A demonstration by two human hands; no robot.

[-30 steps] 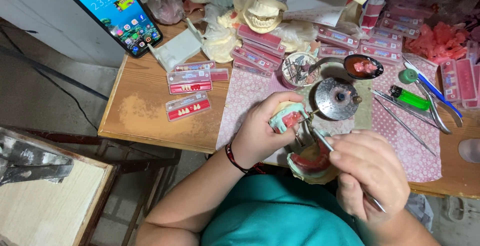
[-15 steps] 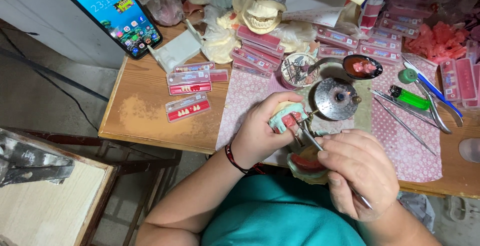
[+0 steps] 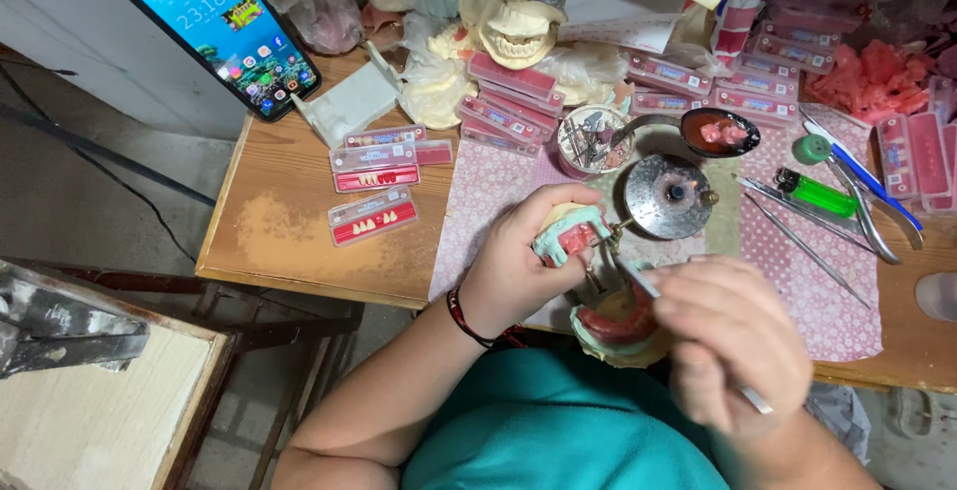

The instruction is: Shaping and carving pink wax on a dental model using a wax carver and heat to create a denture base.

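My left hand (image 3: 518, 261) grips a hinged dental model (image 3: 570, 234) of pale green plaster with pink wax gums, held open above the table's near edge. Its lower half (image 3: 616, 328) with a pink wax rim lies below, close to my body. My right hand (image 3: 733, 340), blurred, pinches a thin metal instrument (image 3: 638, 281) whose tip reaches in between the two halves. A round metal burner lid (image 3: 666, 197) stands just behind the model.
The wooden table (image 3: 289, 231) carries a pink patterned mat (image 3: 478, 211), flat boxes of artificial teeth (image 3: 374, 215), a plaster jaw cast (image 3: 516, 31), a smartphone (image 3: 224, 26), a green lighter (image 3: 815, 192), metal tools (image 3: 807, 246) and pink wax lumps (image 3: 872, 71). A wooden stool (image 3: 90, 400) stands at left.
My right hand has shifted slightly down and right with the instrument and is now blurred. My left hand still holds the model in the same place.
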